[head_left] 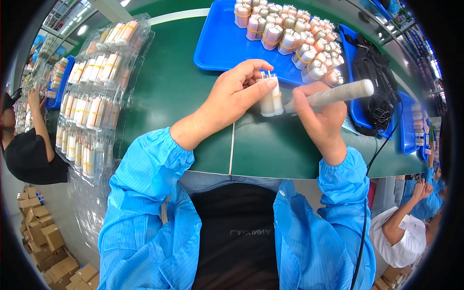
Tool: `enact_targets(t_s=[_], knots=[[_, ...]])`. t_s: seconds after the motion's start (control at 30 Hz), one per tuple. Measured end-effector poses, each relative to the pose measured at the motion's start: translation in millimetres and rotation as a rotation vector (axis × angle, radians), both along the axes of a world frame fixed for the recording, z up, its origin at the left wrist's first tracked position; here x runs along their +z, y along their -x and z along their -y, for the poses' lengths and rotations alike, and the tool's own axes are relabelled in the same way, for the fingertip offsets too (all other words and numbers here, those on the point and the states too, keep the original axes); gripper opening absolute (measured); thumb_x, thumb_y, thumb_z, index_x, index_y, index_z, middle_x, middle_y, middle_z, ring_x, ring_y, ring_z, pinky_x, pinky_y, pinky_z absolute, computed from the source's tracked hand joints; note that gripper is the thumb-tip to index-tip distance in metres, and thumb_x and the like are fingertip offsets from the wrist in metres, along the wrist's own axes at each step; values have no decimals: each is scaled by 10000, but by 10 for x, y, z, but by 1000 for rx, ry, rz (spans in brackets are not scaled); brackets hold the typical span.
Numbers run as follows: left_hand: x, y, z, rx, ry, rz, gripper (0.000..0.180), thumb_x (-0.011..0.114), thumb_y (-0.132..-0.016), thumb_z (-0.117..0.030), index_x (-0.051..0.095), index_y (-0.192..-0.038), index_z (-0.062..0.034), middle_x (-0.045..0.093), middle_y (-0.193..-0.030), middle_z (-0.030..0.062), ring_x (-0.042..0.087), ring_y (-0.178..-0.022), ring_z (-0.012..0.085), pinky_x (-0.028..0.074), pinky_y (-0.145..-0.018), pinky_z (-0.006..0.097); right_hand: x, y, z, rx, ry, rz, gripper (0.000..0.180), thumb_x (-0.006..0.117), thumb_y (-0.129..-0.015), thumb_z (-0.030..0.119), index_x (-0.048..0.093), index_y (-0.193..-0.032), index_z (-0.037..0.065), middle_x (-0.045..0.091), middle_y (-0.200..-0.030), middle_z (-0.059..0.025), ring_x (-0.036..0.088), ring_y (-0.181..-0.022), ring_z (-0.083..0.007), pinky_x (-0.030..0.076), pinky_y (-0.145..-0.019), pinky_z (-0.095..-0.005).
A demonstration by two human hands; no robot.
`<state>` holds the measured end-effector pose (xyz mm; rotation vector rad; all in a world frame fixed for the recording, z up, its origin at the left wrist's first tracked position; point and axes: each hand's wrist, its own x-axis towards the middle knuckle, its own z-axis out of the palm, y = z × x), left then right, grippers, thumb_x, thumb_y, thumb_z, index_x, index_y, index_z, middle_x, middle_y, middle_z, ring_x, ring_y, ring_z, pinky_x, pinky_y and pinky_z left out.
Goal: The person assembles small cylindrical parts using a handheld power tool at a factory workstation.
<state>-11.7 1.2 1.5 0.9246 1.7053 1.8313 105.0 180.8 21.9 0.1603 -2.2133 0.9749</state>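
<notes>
In my left hand (246, 89) is a small bundle of pale cylinders (271, 102) with a yellowish band around it. The thumb presses on its upper part, where thin light tips stick up, and its lower ends hang over the green table. My right hand (321, 113) grips a thick off-white marker pen (340, 93) like a writing tool. The pen's rounded back end points up and right, and its other end comes close to the bundle's right side. Whether the pen touches the bundle I cannot tell.
A blue tray (208, 53) beyond my hands carries many similar banded bundles (290, 41). Clear plastic trays (121, 87) of bundles stand at the left. A black bag (372, 72) with a cable lies in another tray at right. Co-workers sit on both sides; cardboard boxes (53, 237) lie lower left.
</notes>
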Motion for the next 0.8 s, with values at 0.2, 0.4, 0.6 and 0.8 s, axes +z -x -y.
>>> enact_targets(t_s=[0.2,0.4,0.6,0.8], knots=[[57,75,41,-126,-81,418,382,549,-1039,-304,604,-1255,5,654,-1090,74,645,-968,140,534,-880,297,-33,-8,-57,-70,303,98,134,740,-900,117,713,-865,-9,710,-760,-52,642,-685,-101,486,-620,-252],[85,49,55,-147,-142,511,441,500,-1055,-331,572,-1294,32,658,-1132,120,655,-1015,188,537,-938,345,-98,4,-62,-71,362,106,160,743,-910,139,717,-900,-19,713,-780,-46,628,-706,-94,482,-643,-246],[82,78,11,-257,-222,455,459,504,-1042,-281,492,-1381,28,637,-1211,160,634,-1086,231,507,-990,377,-65,6,-99,-85,349,99,150,744,-905,132,718,-900,-15,718,-791,-50,630,-714,-96,484,-650,-249],[98,152,133,-300,-295,390,455,538,-1010,-243,499,-1375,27,630,-1236,172,630,-1115,254,494,-1007,390,-52,110,-54,-22,319,66,145,749,-898,133,726,-900,-10,723,-795,-63,646,-717,-118,499,-664,-273]])
